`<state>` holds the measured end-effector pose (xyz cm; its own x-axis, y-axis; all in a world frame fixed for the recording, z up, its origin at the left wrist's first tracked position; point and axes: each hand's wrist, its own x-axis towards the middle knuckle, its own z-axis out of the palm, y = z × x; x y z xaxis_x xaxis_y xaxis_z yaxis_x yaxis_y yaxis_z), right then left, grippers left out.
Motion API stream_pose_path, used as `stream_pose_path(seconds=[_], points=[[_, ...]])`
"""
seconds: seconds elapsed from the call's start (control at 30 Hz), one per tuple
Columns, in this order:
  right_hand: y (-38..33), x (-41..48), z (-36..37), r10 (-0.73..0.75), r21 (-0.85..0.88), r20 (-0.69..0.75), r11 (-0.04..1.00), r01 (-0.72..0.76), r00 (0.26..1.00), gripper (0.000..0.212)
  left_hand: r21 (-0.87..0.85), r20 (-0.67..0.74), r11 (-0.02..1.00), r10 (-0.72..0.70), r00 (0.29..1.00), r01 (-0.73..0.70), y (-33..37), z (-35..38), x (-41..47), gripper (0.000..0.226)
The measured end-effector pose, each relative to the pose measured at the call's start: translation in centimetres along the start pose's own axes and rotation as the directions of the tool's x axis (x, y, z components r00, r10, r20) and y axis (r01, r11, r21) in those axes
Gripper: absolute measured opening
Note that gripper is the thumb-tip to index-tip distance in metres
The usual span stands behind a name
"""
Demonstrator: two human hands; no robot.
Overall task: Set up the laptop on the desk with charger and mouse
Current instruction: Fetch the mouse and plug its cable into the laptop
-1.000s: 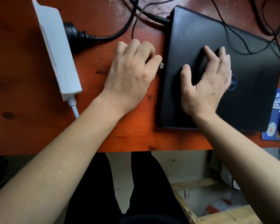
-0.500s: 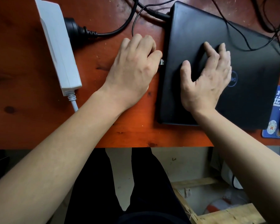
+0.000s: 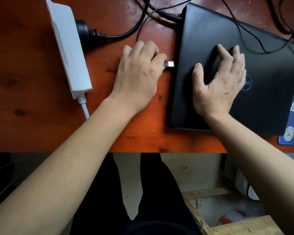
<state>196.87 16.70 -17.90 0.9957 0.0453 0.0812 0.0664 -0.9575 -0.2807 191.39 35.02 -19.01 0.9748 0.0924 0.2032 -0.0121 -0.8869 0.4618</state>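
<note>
So the USB plug [image 3: 169, 64] has backed off a little since half a second ago. It was right up against the laptop's [image 3: 270, 73] left edge, and now there's a sliver of desk [image 3: 32, 65] showing between the metal tip and the laptop. The left hand [image 3: 139, 72] has its grip pinched around the plug's black body, silver end poking out toward the laptop, thin black cord [image 3: 143, 22] running off toward the top of the frame.

The right hand [image 3: 217, 82] has no grip on anything, just lying flat with fingers spread on the lid. The laptop is matte black, closed, sitting at an angle in the upper right, round logo on the lid. A thicker charger cable [image 3: 170, 16] is plugged in at its top left corner. A white power strip [image 3: 68, 48] sits upper left with a black plug [image 3: 85, 32] in it.
</note>
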Motion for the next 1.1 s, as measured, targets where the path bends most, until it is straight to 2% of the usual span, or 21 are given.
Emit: stream_pose_path(seconds=[0.2, 0.33, 0.57, 0.7, 0.9, 1.1], points=[[-0.1, -0.1, -0.1, 0.004, 0.002, 0.006, 1.000, -0.004, 1.000, 0.067, -0.040, -0.083, 0.992, -0.121, 0.989, 0.118, -0.4, 0.1, -0.8, 0.030], [-0.1, 0.0, -0.2, 0.007, 0.009, 0.012, 1.000, -0.007, 1.000, 0.067, -0.142, -0.111, 0.975, -0.188, 0.976, 0.172, -0.3, -0.2, -0.3, 0.025], [-0.1, 0.0, -0.1, 0.006, 0.005, 0.009, 1.000, -0.006, 1.000, 0.066, -0.094, -0.147, 0.985, -0.156, 0.977, 0.143, -0.7, -0.1, 0.3, 0.025], [-0.2, 0.0, -0.1, 0.003, -0.001, 0.003, 1.000, -0.003, 1.000, 0.067, -0.104, -0.096, 0.986, -0.138, 0.986, 0.128, -1.4, -0.4, 0.4, 0.030], [-0.1, 0.0, -0.2, 0.008, 0.002, 0.010, 1.000, -0.008, 1.000, 0.066, 0.085, 0.010, 0.996, 0.007, 1.000, -0.008, -1.4, -0.6, -1.8, 0.037], [-0.2, -0.1, -0.2, 0.008, -0.001, 0.007, 1.000, -0.008, 1.000, 0.066, 0.142, 0.072, 0.990, 0.014, 0.997, -0.024, -1.9, -0.6, -1.8, 0.042]])
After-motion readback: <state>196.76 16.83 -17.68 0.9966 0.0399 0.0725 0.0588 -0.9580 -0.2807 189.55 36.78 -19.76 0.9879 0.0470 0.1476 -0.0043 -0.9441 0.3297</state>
